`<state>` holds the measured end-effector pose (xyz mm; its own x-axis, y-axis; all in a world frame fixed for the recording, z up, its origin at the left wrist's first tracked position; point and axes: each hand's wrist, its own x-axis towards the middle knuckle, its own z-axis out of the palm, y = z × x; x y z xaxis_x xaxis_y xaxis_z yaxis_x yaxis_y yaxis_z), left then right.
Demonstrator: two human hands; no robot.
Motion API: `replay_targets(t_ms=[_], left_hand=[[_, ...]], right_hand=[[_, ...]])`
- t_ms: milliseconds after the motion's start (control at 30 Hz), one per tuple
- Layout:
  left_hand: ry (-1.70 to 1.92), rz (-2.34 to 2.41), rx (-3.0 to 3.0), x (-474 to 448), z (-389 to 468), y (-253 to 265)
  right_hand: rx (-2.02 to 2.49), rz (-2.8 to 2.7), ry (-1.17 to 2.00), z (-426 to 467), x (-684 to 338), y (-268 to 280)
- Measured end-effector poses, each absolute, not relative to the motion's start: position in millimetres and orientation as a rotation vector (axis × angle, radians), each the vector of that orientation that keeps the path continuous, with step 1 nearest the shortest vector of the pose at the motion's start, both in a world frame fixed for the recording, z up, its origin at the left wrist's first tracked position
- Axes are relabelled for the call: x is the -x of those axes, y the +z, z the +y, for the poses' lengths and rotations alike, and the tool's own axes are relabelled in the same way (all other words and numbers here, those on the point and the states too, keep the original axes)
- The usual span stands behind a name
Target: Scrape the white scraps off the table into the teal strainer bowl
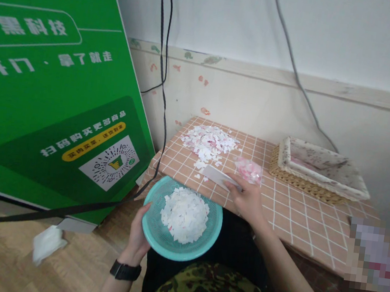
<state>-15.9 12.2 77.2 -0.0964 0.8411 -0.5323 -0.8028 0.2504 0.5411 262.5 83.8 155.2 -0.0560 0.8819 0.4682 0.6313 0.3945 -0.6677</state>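
My left hand (139, 231) grips the left rim of a turquoise plastic colander (212, 237), held just below the table's front edge. White paper scraps (186, 214) are heaped inside it. In my right hand (246, 196) is a flat white card (216, 175), its left end near a few loose scraps at the table edge. Behind the card, a spread pile of white and pinkish paper scraps (210, 141) lies on the checked tablecloth (293, 216). Beyond my right hand sits a clear bag with pink contents (248, 170).
A cloth-lined wicker basket (305, 179) stands on the table to the right. At left rises a green panel (43, 97) with white lettering. A black cable (163, 99) hangs down beside the colander and crosses left. A white plastic bag (48, 244) lies on the wooden floor.
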Motion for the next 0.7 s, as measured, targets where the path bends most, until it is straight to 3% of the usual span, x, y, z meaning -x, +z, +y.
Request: replay_targets(t_ms=[100, 433, 700], left_hand=[[1.376, 0.941, -0.039, 15, 12, 78], [1.411, 0.957, -0.042, 12, 15, 79], [1.413, 0.96, -0.056, 18, 16, 71]], right_hand=[[1.403, -1.753, 0.246, 81, -274, 150], [1.206, -1.861, 0.604, 83, -238, 152], [1.188, -1.892, 0.583, 87, -232, 146]])
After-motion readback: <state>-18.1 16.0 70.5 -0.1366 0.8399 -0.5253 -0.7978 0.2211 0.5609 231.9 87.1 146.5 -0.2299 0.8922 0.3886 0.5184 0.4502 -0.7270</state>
